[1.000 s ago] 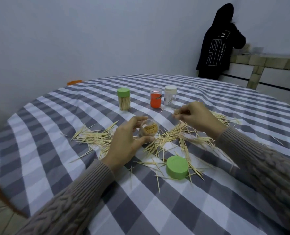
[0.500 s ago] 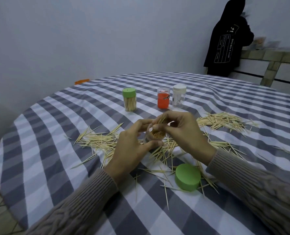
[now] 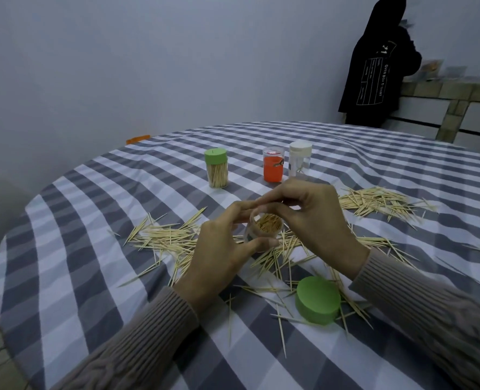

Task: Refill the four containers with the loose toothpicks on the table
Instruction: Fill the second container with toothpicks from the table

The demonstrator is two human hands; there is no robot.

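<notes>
I'm mid-fill: my left hand [image 3: 222, 249] grips the open container [image 3: 264, 228] just above the table [image 3: 92, 249], while my right hand [image 3: 314, 220] curls over its mouth; whether those fingers pinch toothpicks I cannot tell. Next I gather more loose toothpicks [image 3: 379, 199].

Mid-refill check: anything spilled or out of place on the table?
Yes. Loose wooden toothpicks lie strewn over the checked tablecloth, with another heap to the right. The round green lid lies off its clear jar.
</notes>
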